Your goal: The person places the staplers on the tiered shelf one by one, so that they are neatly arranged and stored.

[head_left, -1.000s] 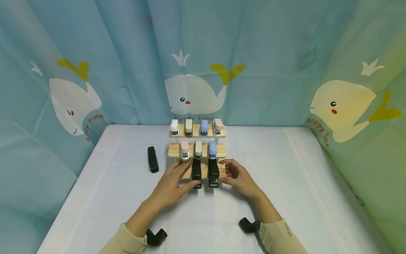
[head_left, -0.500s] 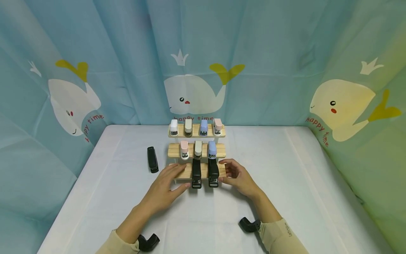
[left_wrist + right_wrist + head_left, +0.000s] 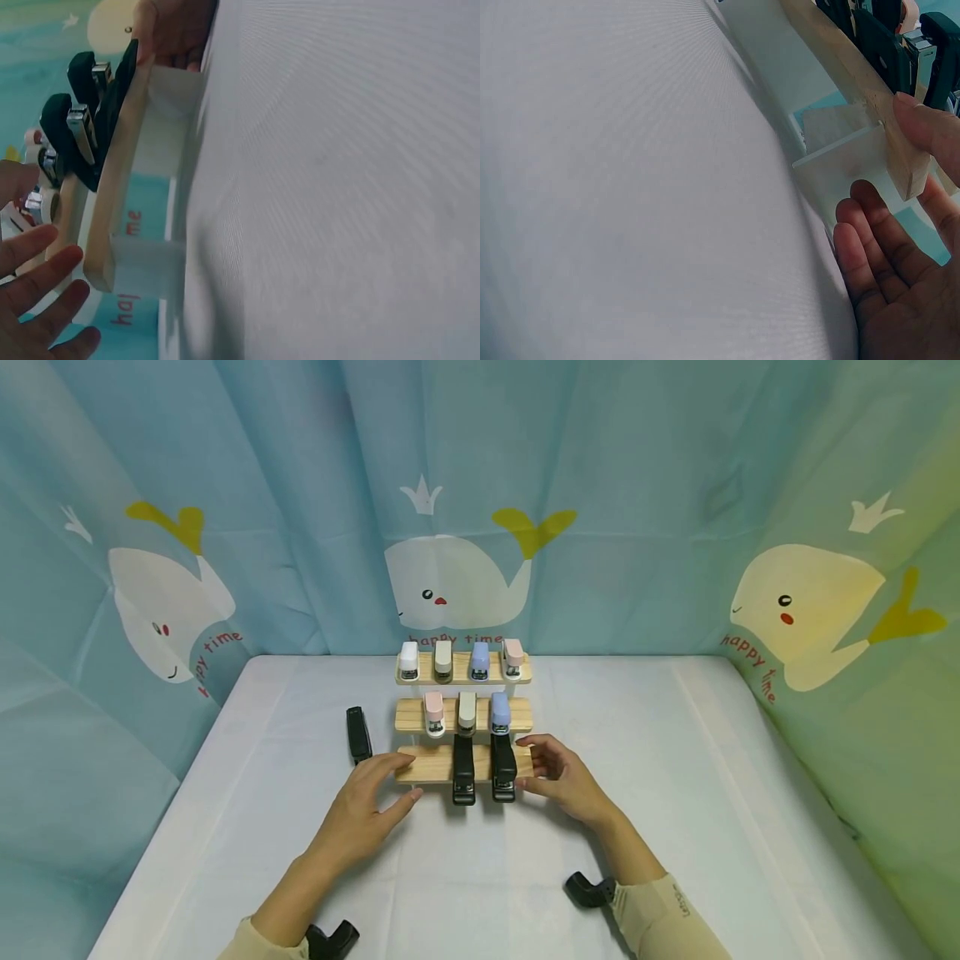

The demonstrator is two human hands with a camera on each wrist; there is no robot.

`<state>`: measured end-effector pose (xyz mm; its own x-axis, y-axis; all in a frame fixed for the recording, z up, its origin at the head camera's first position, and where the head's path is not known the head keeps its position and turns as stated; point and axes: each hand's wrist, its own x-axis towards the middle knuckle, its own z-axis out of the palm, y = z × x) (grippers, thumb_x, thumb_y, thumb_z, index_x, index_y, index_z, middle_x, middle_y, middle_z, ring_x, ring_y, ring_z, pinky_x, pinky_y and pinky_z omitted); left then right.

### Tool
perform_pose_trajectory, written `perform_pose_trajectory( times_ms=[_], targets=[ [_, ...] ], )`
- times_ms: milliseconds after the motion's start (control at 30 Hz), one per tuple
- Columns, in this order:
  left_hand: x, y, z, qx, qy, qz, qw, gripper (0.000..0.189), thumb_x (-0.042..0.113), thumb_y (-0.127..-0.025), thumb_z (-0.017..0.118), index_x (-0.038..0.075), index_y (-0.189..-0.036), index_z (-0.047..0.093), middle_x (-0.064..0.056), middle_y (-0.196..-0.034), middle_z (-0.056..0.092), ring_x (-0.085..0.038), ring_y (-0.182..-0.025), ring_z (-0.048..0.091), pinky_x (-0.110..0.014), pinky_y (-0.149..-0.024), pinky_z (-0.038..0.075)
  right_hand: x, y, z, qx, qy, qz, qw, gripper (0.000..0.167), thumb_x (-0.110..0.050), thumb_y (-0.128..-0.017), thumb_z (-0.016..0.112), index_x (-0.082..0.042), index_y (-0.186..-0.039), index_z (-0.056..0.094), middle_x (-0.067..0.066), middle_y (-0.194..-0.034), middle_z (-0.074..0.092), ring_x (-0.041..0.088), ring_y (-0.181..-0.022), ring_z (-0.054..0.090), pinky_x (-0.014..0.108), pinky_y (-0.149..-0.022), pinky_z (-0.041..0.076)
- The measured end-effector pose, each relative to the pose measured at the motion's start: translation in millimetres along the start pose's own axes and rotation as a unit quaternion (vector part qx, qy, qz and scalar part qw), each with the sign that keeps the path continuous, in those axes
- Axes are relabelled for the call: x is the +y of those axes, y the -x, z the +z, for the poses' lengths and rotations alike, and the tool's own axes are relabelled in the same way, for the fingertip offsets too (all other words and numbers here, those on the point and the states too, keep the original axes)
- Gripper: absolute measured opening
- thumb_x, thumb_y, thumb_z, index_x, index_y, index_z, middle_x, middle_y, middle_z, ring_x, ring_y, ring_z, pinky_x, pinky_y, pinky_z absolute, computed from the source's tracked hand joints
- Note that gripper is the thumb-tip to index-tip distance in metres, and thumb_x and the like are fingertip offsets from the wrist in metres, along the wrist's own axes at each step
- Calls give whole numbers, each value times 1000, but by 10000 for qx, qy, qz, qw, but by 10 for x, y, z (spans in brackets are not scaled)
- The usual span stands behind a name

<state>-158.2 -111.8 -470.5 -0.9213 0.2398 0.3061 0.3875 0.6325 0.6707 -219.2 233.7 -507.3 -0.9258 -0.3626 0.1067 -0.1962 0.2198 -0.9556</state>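
Note:
A three-tier wooden display stand (image 3: 427, 766) carries several staplers. My right hand (image 3: 562, 783) grips the right end of its lowest board; in the right wrist view the thumb (image 3: 930, 135) lies on the board's front edge and a finger is behind it. On that tier, two black staplers (image 3: 463, 772) lie side by side, fronts past the edge. My left hand (image 3: 356, 814) is at the board's left end, fingers spread and holding nothing. Beyond it a third black stapler (image 3: 358, 732) lies on the table, its near end close to the left fingers.
Pink (image 3: 434, 713), cream (image 3: 467, 712) and blue (image 3: 500, 712) small staplers sit on the middle tier. Several more, including a white stapler (image 3: 408, 660), line the top tier. A whale-print curtain (image 3: 645, 510) rises behind the white-covered table (image 3: 675, 793).
My left hand has drawn away from the left black stapler on the lowest tier, moving left past the board's end. The right hand keeps its hold on the stand.

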Motion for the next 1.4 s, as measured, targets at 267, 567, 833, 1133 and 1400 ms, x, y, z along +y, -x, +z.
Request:
perform_pose_trajectory(
  times_ms=[267,567,833,1133,1400],
  targets=[
    [-101,41,-61,111,-43,-78,9999,46,32,-96,77,17,-137,63,1,-139,63,-27,-138,54,-55,-113,45,-1,3,-1,18,-39,8,10000,57,-4,-86,82,-9,-137,58,11,-109,57,15,-91,57,23,-80,51],
    [-238,43,-132,262,-154,-197,9993,48,26,-94,79,13,-137,62,-4,-139,63,-31,-135,54,-56,-111,46,-20,-1,2,-3,-54,49,10000,58,-4,-86,83,-10,-138,58,13,-112,57,16,-92,58,24,-81,52],
    [-378,24,-186,333,-341,-422,9980,51,25,-94,78,8,-139,60,-12,-141,60,-35,-137,50,-57,-112,43,-19,-8,6,14,-16,46,10000,57,-4,-86,83,-9,-137,58,14,-112,57,18,-93,58,23,-82,52],
    [-491,-19,-251,191,-467,-876,9949,65,30,-94,78,8,-148,50,-19,-152,46,-43,-142,39,-64,-113,38,-37,-2,4,29,16,100,9999,58,-5,-85,84,-10,-137,58,14,-113,57,19,-94,58,23,-83,52],
    [-604,-71,-276,-139,-478,-1342,9897,88,38,-93,78,3,-159,32,-23,-162,30,-46,-149,28,-68,-117,33,-28,4,4,27,1,103,9999,57,-5,-86,83,-10,-137,58,13,-113,57,19,-94,58,23,-83,51]
  ],
)
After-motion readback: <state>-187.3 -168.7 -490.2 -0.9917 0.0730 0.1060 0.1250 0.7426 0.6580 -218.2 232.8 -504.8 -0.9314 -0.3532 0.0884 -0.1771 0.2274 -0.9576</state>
